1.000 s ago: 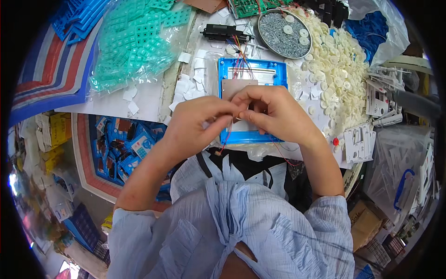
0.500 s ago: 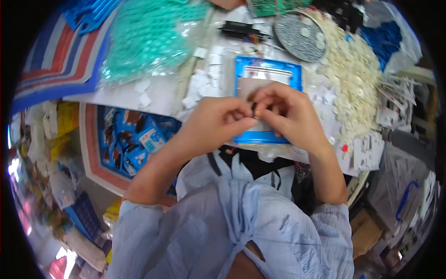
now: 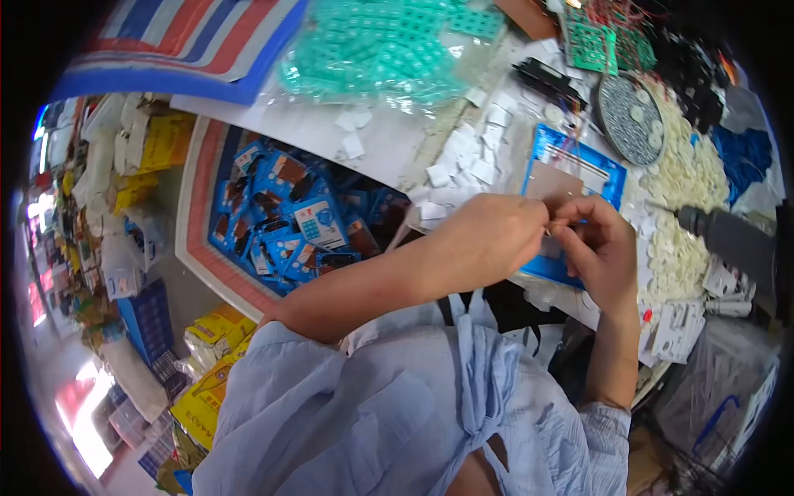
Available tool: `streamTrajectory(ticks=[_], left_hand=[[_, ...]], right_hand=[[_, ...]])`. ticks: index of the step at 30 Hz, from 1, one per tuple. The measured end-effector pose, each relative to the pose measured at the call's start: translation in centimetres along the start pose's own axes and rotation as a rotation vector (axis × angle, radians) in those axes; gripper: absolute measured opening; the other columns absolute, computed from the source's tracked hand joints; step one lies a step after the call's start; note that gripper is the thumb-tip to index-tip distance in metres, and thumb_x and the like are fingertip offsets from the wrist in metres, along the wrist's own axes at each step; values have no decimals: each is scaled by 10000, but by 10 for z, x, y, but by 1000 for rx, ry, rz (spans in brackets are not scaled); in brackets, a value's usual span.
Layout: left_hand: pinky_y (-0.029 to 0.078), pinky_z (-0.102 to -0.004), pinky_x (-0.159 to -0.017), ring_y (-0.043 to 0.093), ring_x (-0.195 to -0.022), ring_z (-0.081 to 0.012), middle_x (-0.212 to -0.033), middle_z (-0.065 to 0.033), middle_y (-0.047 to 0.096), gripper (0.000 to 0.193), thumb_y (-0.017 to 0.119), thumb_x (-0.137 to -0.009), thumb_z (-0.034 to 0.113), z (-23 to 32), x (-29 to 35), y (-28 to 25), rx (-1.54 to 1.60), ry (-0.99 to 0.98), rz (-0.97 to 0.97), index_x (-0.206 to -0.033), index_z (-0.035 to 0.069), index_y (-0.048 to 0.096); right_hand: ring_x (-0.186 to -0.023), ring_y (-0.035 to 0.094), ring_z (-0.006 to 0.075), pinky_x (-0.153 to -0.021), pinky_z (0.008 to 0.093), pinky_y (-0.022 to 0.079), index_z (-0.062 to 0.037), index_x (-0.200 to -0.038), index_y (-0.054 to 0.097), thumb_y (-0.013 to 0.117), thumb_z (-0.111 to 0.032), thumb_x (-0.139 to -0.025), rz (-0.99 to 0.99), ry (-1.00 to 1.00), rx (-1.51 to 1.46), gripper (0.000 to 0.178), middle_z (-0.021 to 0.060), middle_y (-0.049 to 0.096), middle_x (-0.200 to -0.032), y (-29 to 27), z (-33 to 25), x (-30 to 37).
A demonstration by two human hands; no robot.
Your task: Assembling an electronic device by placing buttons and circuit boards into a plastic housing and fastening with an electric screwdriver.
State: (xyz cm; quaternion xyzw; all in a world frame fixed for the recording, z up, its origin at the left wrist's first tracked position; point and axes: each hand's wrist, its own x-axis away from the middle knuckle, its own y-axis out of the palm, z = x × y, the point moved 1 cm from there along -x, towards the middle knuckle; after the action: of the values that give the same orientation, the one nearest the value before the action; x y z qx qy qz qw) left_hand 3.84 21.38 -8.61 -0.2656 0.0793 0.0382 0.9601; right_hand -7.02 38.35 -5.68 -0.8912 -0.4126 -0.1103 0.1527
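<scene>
— Where are the hands?

— Both meet over the blue tray [image 3: 608,169] on the worktop [image 3: 389,145]. The left hand [image 3: 488,240] and the right hand [image 3: 600,248] touch at the fingertips, just below a small brown card [image 3: 552,183] that lies on the tray.

— And the grip of each?

— Fingers of both are pinched together on something tiny between them. It is too small to make out; thin red wires [image 3: 571,149] run across the tray above the card.

— What lies around?

— Right of the tray, a heap of white pieces [image 3: 691,190], with a round grey dish [image 3: 630,120] beside it. Left of the tray, loose white squares [image 3: 463,165]. Farther back, a bag of teal parts [image 3: 380,54] and a green circuit board [image 3: 589,41]. Below the worktop's edge, on the person's left, a bin of blue packets [image 3: 289,219].
</scene>
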Motion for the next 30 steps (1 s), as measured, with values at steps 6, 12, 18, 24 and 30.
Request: streamTrajectory(ticks=[6, 12, 18, 24, 30], left_hand=[[456, -282, -573, 575, -620, -110, -737, -44, 633, 102, 619, -936, 72, -1, -2, -17, 281, -213, -115, -959, -11, 673], [364, -164, -544, 460, -638, 34, -729, 77, 572, 54, 677, -926, 32, 8, -3, -19, 398, -456, -132, -960, -8, 684], [350, -183, -527, 445, -617, 22, -721, 59, 565, 47, 688, -891, 16, 11, -7, -14, 312, -367, -105, -924, -3, 660], [354, -203, -513, 436, -592, 3, -703, 38, 554, 76, 669, -851, -20, 7, -9, -4, 94, -170, 16, -922, -5, 646], [370, -181, -526, 455, -603, 14, -735, 39, 575, 65, 666, -871, -8, 6, -5, -7, 287, -393, -71, -935, -3, 657]], right_hand=[[-576, 505, -5, -493, 183, 386, -23, -1014, 664, 675, 11, -911, -1, 11, 12, 108, -14, 674, -884, -4, -4, -2], [-569, 513, 5, -495, 187, 391, -15, -1033, 670, 678, 27, -894, -23, -18, -62, 145, -8, 654, -837, -4, -3, -3], [-594, 539, -9, -474, 163, 398, -1, -1051, 639, 678, 16, -922, -50, -46, -8, 137, 14, 681, -924, -7, 1, -2], [-574, 527, -8, -468, 168, 386, 2, -1044, 642, 684, 13, -921, -60, -75, -19, 130, 10, 684, -906, -7, 3, -3], [-551, 533, 24, -496, 207, 404, -17, -1003, 671, 689, 29, -876, -4, -36, -54, 137, 3, 660, -805, -7, 2, -2]])
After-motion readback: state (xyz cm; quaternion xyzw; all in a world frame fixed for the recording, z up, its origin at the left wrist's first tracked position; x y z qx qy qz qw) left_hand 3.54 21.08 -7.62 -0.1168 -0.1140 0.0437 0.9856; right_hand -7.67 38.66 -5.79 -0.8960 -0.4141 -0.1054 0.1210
